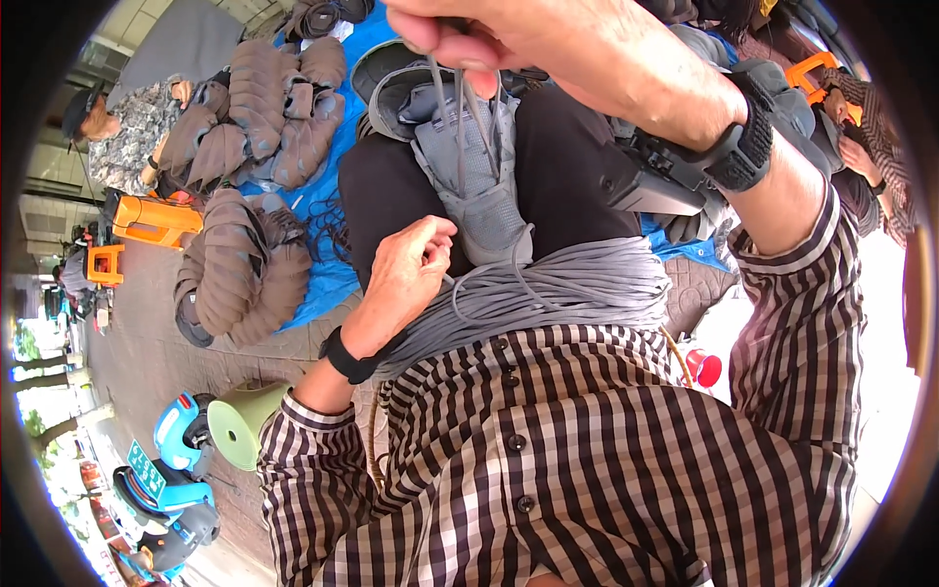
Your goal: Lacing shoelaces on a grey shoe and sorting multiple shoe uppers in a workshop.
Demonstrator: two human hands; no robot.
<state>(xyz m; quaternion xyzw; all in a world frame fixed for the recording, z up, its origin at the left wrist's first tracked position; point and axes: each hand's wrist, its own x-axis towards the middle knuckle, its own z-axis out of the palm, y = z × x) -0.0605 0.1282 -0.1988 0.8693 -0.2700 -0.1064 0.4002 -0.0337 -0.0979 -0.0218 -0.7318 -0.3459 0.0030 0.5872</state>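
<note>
A grey mesh shoe upper point(489, 220) is propped between my knees, its toe end toward me. Above it, my right hand point(469, 44) is closed on a grey shoelace point(461, 127), whose strands run taut down to the upper. My left hand point(411, 262) is beside the upper's left edge, fingers curled and pinched together; whatever they grip is hidden. Across my lap lies a thick bundle of grey laces point(577, 289), with one loop rising near my left fingers. Another grey upper point(386, 88) sits just beyond my left knee.
Stacks of nested brown uppers point(240, 254) lie at the left, partly on a blue tarp point(328, 279). Orange stools point(152, 220), a green stool point(240, 426) and a blue scooter point(161, 489) stand further left. A person point(127, 142) sits far left; another person's hand point(859, 157) shows at right.
</note>
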